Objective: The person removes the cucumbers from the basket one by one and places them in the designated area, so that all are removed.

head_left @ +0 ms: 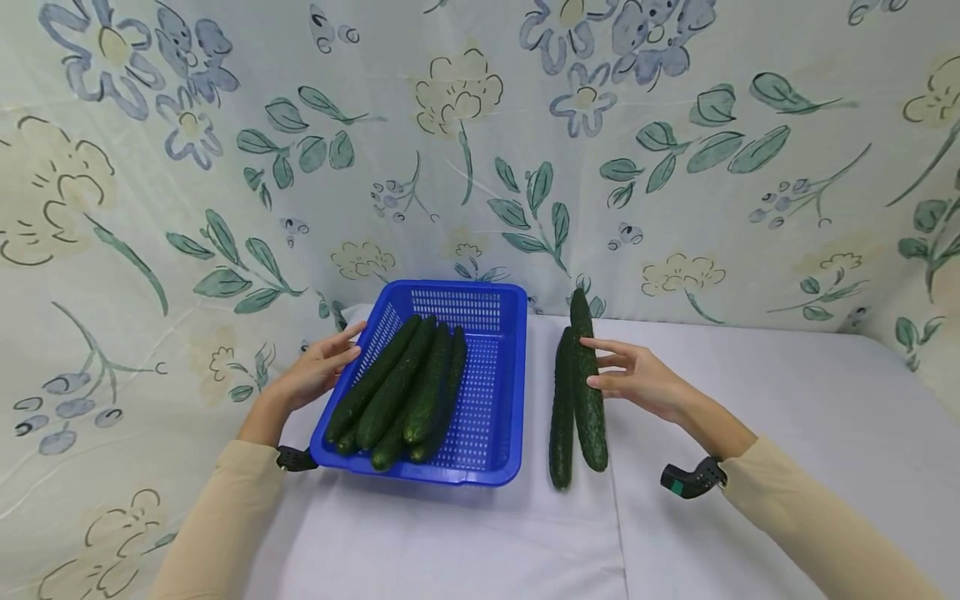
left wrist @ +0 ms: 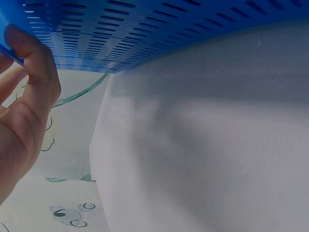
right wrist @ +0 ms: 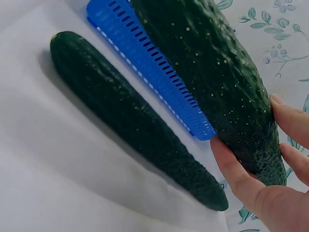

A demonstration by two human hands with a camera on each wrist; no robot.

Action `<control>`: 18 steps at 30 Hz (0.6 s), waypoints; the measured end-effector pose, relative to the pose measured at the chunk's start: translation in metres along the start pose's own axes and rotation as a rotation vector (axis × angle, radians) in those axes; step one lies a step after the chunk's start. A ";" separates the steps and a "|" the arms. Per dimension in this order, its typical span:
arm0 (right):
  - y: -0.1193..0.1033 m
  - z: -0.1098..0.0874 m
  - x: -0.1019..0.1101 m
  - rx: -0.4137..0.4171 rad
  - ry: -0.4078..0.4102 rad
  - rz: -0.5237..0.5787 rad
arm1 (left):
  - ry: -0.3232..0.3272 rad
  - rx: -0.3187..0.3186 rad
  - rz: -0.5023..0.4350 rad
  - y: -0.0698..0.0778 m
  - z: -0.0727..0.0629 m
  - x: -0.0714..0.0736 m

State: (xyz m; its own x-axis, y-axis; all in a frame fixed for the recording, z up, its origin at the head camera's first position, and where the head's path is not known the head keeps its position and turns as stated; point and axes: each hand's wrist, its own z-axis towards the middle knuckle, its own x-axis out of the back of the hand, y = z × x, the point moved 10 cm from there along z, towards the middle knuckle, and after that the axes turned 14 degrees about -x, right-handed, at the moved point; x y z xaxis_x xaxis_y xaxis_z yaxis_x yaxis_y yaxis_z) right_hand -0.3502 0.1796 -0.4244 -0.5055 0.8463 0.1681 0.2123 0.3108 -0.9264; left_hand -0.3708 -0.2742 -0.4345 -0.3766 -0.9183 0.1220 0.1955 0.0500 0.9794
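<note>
My left hand (head_left: 317, 372) is at the left rim of a blue plastic basket (head_left: 508, 400), its fingers and thumb on the edge. The left wrist view has the fingers (left wrist: 37, 63) bent at that rim, against the slotted wall. Several dark green cucumbers (head_left: 401, 387) lie lengthwise in the basket's left part. To the right of the basket, my right hand (head_left: 641, 382) pinches a cucumber (right wrist: 207, 72) between thumb and fingers, raised off the table. A second cucumber (right wrist: 120, 108) lies on the cloth just left of it.
A white cloth (head_left: 750, 367) covers the table. Behind it hangs a floral curtain (head_left: 480, 167), close to the basket's far rim. Each wrist wears a small black camera (head_left: 693, 478).
</note>
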 end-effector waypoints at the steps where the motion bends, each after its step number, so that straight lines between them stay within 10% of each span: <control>1: 0.003 0.000 0.001 -0.005 0.002 0.004 | 0.000 0.000 -0.001 0.000 0.000 0.000; 18: 0.038 0.002 0.012 -0.043 0.025 0.067 | 0.007 -0.011 -0.001 0.000 0.000 0.001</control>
State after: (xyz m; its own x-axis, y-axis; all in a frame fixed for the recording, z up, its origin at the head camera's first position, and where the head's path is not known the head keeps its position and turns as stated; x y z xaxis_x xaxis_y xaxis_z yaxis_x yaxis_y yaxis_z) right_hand -0.3496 0.2014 -0.4585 -0.4683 0.8761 0.1150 0.2807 0.2709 -0.9208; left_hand -0.3713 -0.2750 -0.4346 -0.3707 -0.9210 0.1198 0.2049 0.0447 0.9778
